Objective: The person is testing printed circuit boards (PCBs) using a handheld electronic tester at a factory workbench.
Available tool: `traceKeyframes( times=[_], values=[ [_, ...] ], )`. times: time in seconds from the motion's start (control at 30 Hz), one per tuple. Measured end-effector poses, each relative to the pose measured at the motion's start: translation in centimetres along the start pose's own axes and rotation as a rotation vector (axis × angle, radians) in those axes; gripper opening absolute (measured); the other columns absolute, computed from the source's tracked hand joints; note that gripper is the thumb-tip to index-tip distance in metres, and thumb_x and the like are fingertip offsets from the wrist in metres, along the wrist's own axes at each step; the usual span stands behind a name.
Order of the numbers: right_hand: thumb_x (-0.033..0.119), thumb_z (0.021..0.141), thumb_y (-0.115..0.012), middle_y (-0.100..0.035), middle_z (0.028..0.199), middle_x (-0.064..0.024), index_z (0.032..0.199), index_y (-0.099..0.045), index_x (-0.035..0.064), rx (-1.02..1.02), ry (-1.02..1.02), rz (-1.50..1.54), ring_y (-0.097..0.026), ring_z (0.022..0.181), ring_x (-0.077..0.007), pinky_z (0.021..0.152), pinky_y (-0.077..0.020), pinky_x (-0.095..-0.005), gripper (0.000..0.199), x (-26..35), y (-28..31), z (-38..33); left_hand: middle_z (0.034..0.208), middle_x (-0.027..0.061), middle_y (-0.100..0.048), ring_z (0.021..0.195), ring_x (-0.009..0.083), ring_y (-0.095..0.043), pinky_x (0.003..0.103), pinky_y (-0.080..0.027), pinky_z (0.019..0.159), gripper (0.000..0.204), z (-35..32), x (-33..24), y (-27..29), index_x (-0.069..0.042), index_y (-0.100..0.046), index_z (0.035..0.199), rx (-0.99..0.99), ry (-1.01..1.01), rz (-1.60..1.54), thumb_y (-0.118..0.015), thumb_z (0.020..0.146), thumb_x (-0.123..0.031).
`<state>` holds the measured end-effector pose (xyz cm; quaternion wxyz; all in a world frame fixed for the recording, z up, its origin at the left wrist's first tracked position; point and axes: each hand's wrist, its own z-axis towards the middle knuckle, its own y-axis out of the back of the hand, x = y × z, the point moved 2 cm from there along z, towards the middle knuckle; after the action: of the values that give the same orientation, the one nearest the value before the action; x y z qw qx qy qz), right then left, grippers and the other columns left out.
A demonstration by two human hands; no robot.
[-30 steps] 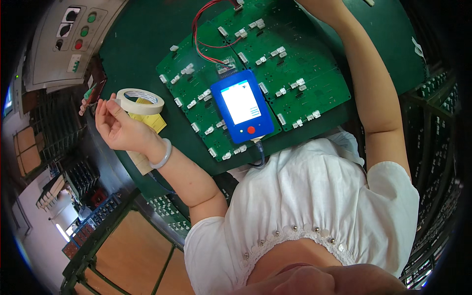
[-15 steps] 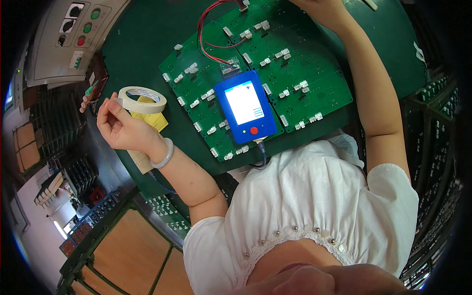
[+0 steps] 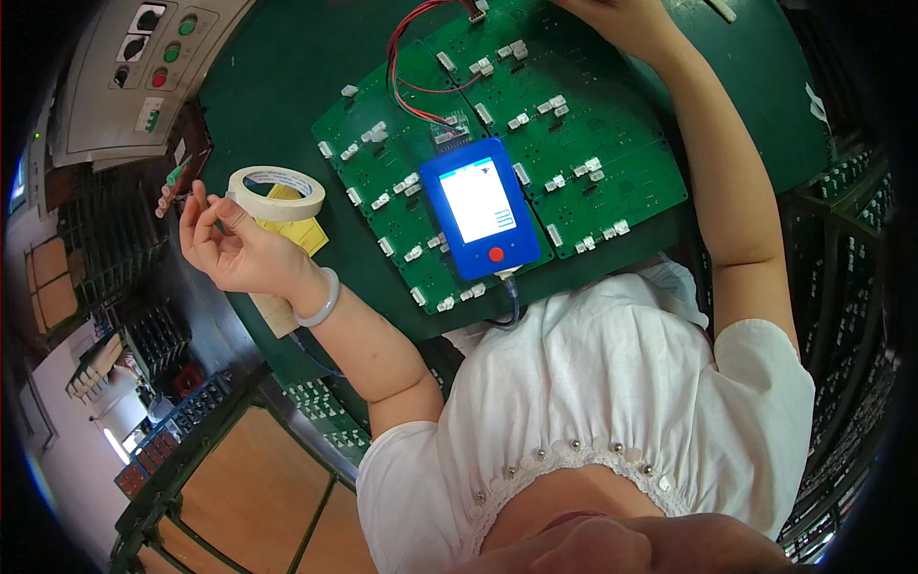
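Note:
Beside a roll of cream masking tape (image 3: 308, 207), my left hand (image 3: 229, 247) has its fingers loosely curled and apart, with the thumb close to the roll's left edge. I see nothing held in it. My right hand (image 3: 617, 17) reaches over the far part of the green circuit boards (image 3: 622, 143); the upper edge of the picture cuts off its fingers, so its grip is hidden. Between my arms, a blue handheld tester (image 3: 526, 225) with a lit screen and a red button lies on the boards. Red and black wires (image 3: 392, 67) run from its top end to a far connector.
Yellow paper slips (image 3: 304, 235) lie under the tape roll on the green table (image 3: 258, 105). A grey control panel (image 3: 105, 96) with knobs and buttons stands far left. A cable (image 3: 514, 298) leaves the tester's near end. Racks of boards (image 3: 861, 201) stand at right.
My left hand's fingers have loosened and spread from a pinch at the tape roll's edge. The right hand has shifted slightly up, farther out of the picture. A green light on the tester has gone out.

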<state>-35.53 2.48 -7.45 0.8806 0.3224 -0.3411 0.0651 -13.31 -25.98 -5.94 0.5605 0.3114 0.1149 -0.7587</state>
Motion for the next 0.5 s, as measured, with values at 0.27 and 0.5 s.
traceKeyframes(
  times=[0.27, 0.5],
  values=[
    [0.008, 0.085, -0.064, -0.062, 0.072, -0.0080, 0.084, -0.061, 0.0003, 0.040, 0.029, 0.001, -0.059, 0.066, -0.0179, 0.061, -0.0466, -0.0283, 0.008, 0.0, -0.4, 0.8, 0.114, 0.0116, -0.045, 0.107, 0.0221, -0.054, 0.032, -0.050, 0.087, 0.011, 0.5, -0.3, -0.2, 0.002, -0.058, 0.084, -0.018, -0.066, 0.015, -0.066, 0.083, -0.005],
    [0.005, 0.084, -0.063, -0.061, 0.083, -0.0100, 0.095, -0.059, 0.0010, 0.033, 0.092, 0.007, -0.061, 0.075, -0.0193, 0.068, -0.0489, -0.0291, 0.012, -2.2, -2.5, 1.6, 0.113, 0.0100, -0.045, 0.098, 0.0187, -0.055, 0.030, -0.052, 0.084, 0.014, 0.3, 0.4, 0.1, 0.001, -0.058, 0.087, 0.022, 0.038, 0.090, -0.068, 0.083, -0.008]
  ],
)
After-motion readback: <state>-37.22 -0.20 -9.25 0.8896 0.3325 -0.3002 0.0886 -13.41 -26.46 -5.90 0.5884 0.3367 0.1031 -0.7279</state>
